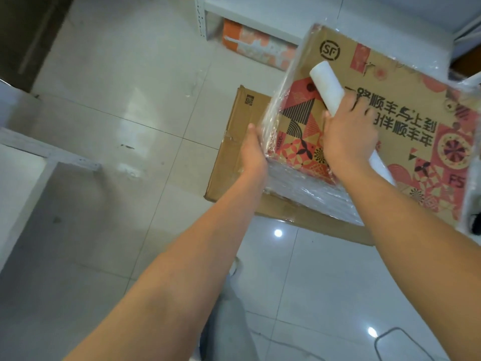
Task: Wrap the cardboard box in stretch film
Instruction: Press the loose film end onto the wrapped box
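Note:
A printed cardboard box (390, 82) with red patterns and black characters sits tilted at the upper right. Clear stretch film (312, 196) covers its near side and left edge. My right hand (348, 134) grips a white roll of stretch film (325, 84) that lies across the box's top face. My left hand (253, 152) presses against the box's film-covered left corner; how its fingers lie is hidden behind the box edge.
A flattened plain cardboard sheet (234, 157) lies on the tiled floor under the box. A white metal shelf (203, 19) stands behind, with an orange patterned box (255, 45) beneath it. A white frame (46, 152) is at left. A black cable (398, 334) lies at the lower right.

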Available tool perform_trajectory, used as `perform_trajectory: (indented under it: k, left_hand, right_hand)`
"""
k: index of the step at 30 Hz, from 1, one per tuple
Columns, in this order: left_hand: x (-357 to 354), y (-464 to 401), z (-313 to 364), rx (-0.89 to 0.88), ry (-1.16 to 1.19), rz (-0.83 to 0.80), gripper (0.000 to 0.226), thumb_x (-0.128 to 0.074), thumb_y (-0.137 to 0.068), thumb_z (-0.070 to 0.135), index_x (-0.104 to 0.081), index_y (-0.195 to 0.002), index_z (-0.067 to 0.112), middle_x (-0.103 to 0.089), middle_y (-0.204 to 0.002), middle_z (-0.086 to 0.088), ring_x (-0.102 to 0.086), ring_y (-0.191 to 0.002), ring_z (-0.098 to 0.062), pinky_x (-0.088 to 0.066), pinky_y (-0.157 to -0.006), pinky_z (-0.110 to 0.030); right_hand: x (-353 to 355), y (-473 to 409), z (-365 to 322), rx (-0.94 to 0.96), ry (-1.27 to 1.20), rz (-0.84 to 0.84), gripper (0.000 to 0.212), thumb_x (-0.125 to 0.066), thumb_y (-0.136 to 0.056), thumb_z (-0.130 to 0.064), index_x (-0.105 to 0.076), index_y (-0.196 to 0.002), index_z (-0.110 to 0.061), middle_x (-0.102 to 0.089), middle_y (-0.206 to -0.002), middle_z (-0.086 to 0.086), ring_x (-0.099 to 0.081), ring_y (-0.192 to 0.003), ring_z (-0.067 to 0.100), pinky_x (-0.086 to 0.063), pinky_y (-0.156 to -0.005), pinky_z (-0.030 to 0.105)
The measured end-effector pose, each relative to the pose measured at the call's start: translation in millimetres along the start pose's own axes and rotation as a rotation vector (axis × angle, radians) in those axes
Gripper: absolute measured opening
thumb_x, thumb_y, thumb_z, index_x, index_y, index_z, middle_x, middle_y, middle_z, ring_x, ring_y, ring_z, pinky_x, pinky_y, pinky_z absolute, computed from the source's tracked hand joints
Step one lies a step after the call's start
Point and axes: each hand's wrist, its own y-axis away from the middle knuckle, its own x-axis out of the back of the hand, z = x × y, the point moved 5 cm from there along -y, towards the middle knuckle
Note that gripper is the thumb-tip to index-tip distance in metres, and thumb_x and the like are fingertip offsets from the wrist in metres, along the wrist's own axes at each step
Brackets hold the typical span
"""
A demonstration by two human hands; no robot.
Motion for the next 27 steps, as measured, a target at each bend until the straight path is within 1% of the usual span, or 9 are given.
perform_trajectory:
  k: [2, 7, 10, 14, 17, 20, 23, 25, 27]
  left_hand:
    - [-2, 2, -2, -0.059, -0.053, -0.014, 0.065, -0.037, -0.080, 0.064, -0.060, -0.124, 0.021, -0.065, -0.118, -0.008, -0.059, -0.112, -0.028, -0.042, -0.101, -0.050]
    - [-2, 23, -4, -0.149, -0.050, 0.018, 0.052, -0.038, -0.088, 0.053, -0.057, -0.129, 0.026, -0.055, -0.134, -0.010, -0.050, -0.125, -0.027, -0.035, -0.109, -0.046]
    - [-9, 36, -2, -0.210, -0.070, 0.031, 0.042, -0.034, -0.099, 0.039, -0.047, -0.137, 0.024, -0.049, -0.140, 0.002, -0.042, -0.129, -0.012, -0.030, -0.112, -0.036]
    - [-12, 58, -4, -0.319, -0.127, 0.010, 0.045, -0.035, -0.100, 0.032, -0.035, -0.144, 0.023, -0.035, -0.149, 0.004, -0.030, -0.137, -0.010, -0.023, -0.116, -0.035]
    - [-9, 79, -6, -0.334, -0.221, -0.069, 0.047, -0.032, -0.102, 0.028, -0.023, -0.148, 0.025, -0.022, -0.154, 0.011, -0.018, -0.139, -0.002, -0.013, -0.114, -0.024]
    - [12, 87, -7, -0.336, -0.157, -0.174, 0.044, -0.033, -0.102, 0.023, -0.029, -0.146, 0.024, -0.032, -0.150, 0.011, -0.030, -0.130, 0.003, -0.022, -0.110, -0.018]
    - [40, 91, -1, -0.461, -0.092, -0.011, 0.031, -0.035, -0.101, 0.010, -0.050, -0.125, 0.020, -0.055, -0.125, 0.005, -0.049, -0.118, -0.006, -0.036, -0.096, -0.010]
    - [55, 65, -3, -0.341, 0.049, 0.237, 0.024, -0.035, -0.099, 0.009, -0.052, -0.113, 0.019, -0.057, -0.112, 0.004, -0.050, -0.108, -0.011, -0.037, -0.087, -0.013]
    - [59, 26, -17, -0.017, 0.235, 0.320, 0.031, -0.037, -0.098, 0.027, -0.050, -0.124, 0.017, -0.053, -0.123, 0.003, -0.048, -0.113, -0.015, -0.034, -0.097, -0.025]
  right_hand:
    - [-1, 2, -2, -0.006, 0.012, -0.009, 0.056, -0.040, -0.100, -0.038, -0.031, -0.142, -0.002, -0.044, -0.133, 0.022, -0.047, -0.118, 0.037, -0.049, -0.073, 0.046]
    - [-3, 6, -6, -0.012, 0.020, -0.019, 0.060, -0.038, -0.101, -0.039, -0.023, -0.148, -0.005, -0.040, -0.137, 0.021, -0.047, -0.117, 0.037, -0.049, -0.072, 0.046]
    - [-2, 4, -5, -0.008, 0.032, -0.028, 0.060, -0.037, -0.101, -0.038, -0.021, -0.149, -0.004, -0.039, -0.138, 0.021, -0.047, -0.117, 0.037, -0.049, -0.072, 0.046]
    - [-2, 6, -5, -0.007, 0.020, -0.038, 0.060, -0.038, -0.102, -0.037, -0.021, -0.149, -0.004, -0.038, -0.140, 0.021, -0.045, -0.119, 0.038, -0.049, -0.074, 0.048]
    - [0, 6, -5, -0.010, 0.007, -0.048, 0.060, -0.038, -0.102, -0.037, -0.021, -0.149, -0.004, -0.037, -0.141, 0.021, -0.045, -0.119, 0.038, -0.049, -0.075, 0.048]
    - [0, 8, -6, -0.005, 0.009, -0.040, 0.058, -0.038, -0.102, -0.036, -0.023, -0.148, -0.004, -0.037, -0.140, 0.021, -0.046, -0.118, 0.038, -0.049, -0.074, 0.048]
    - [0, 7, -9, 0.002, 0.007, -0.041, 0.058, -0.038, -0.102, -0.036, -0.023, -0.148, -0.004, -0.037, -0.140, 0.021, -0.044, -0.120, 0.038, -0.049, -0.074, 0.048]
    - [-1, 6, -8, -0.004, 0.008, -0.037, 0.057, -0.038, -0.102, -0.035, -0.024, -0.147, -0.005, -0.037, -0.140, 0.021, -0.044, -0.120, 0.037, -0.048, -0.074, 0.048]
    - [-1, 6, -5, -0.013, 0.004, -0.011, 0.055, -0.038, -0.101, -0.035, -0.027, -0.146, -0.005, -0.038, -0.138, 0.021, -0.045, -0.119, 0.038, -0.048, -0.075, 0.048]
